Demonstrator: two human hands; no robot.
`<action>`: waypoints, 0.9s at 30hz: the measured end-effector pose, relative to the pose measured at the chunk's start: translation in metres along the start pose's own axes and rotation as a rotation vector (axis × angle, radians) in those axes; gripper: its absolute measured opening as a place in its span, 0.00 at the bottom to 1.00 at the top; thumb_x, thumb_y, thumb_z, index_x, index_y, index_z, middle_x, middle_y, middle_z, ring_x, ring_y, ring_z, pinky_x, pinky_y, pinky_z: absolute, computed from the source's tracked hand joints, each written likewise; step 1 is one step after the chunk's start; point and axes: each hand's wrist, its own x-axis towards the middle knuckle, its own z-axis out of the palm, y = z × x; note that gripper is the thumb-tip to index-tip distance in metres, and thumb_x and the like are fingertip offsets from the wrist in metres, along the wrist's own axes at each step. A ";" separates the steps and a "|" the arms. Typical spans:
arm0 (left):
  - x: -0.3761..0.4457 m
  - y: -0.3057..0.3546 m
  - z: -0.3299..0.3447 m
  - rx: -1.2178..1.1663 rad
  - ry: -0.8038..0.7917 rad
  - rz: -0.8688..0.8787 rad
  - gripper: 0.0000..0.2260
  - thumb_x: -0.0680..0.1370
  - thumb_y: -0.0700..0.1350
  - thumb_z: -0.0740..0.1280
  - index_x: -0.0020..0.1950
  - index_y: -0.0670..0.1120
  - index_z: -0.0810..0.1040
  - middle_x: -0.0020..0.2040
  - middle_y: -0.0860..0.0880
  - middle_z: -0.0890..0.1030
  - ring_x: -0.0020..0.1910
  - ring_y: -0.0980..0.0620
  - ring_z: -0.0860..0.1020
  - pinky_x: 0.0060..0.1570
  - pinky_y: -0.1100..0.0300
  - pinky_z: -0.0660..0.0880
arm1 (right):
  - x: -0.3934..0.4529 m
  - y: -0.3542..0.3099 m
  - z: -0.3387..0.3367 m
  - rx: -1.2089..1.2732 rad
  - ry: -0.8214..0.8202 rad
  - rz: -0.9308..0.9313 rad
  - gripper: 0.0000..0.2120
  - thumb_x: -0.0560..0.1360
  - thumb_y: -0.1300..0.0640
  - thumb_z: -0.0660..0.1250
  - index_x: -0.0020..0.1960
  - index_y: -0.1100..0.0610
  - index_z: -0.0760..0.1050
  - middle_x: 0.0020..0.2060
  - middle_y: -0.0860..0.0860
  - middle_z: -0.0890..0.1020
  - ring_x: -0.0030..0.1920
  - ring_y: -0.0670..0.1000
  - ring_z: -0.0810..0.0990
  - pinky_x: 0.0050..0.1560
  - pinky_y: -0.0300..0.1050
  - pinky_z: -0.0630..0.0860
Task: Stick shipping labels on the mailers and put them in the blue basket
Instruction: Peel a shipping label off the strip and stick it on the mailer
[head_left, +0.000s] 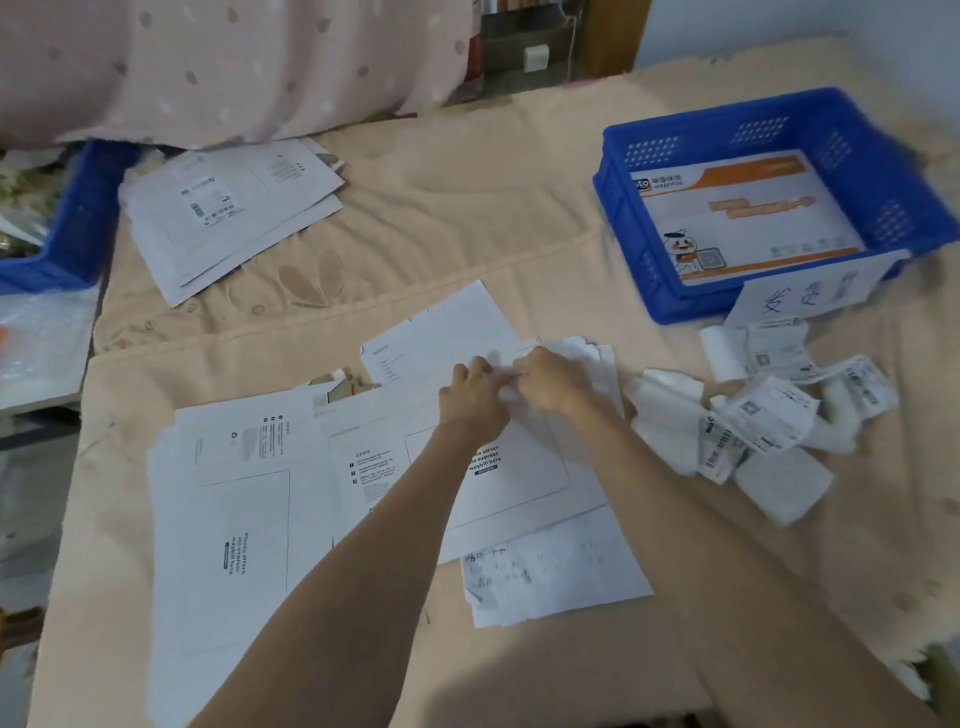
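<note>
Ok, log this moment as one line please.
phase: label peeling | left hand and right hand: pinching label over mailer | blue basket: holds one mailer

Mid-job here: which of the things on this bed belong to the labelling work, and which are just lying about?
Part of the job:
- left hand and right hand, together pinching a label
- mailer under the hands
- unlabelled mailer stack
- blue basket holding an orange-printed mailer
- loose label pile

Lying about:
- handwritten sheet
- second blue bin
</note>
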 end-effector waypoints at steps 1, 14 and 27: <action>0.002 0.003 -0.002 0.020 0.001 -0.026 0.23 0.77 0.42 0.60 0.72 0.54 0.68 0.66 0.48 0.65 0.65 0.45 0.64 0.57 0.52 0.67 | 0.001 0.001 -0.009 0.149 -0.010 0.022 0.19 0.77 0.57 0.60 0.68 0.55 0.73 0.67 0.52 0.74 0.66 0.54 0.72 0.66 0.50 0.68; -0.009 0.108 0.004 -0.385 0.101 -0.072 0.07 0.76 0.40 0.60 0.51 0.45 0.76 0.51 0.45 0.79 0.49 0.44 0.78 0.43 0.58 0.70 | -0.085 0.094 -0.006 0.343 0.710 0.245 0.05 0.71 0.64 0.65 0.46 0.58 0.74 0.44 0.52 0.80 0.43 0.56 0.79 0.38 0.46 0.71; -0.009 0.208 0.038 -1.022 -0.166 -0.215 0.10 0.76 0.46 0.68 0.48 0.39 0.82 0.40 0.44 0.84 0.37 0.49 0.82 0.46 0.55 0.80 | -0.114 0.183 -0.024 0.102 0.771 0.236 0.12 0.67 0.61 0.64 0.49 0.58 0.76 0.41 0.51 0.81 0.43 0.56 0.79 0.45 0.46 0.61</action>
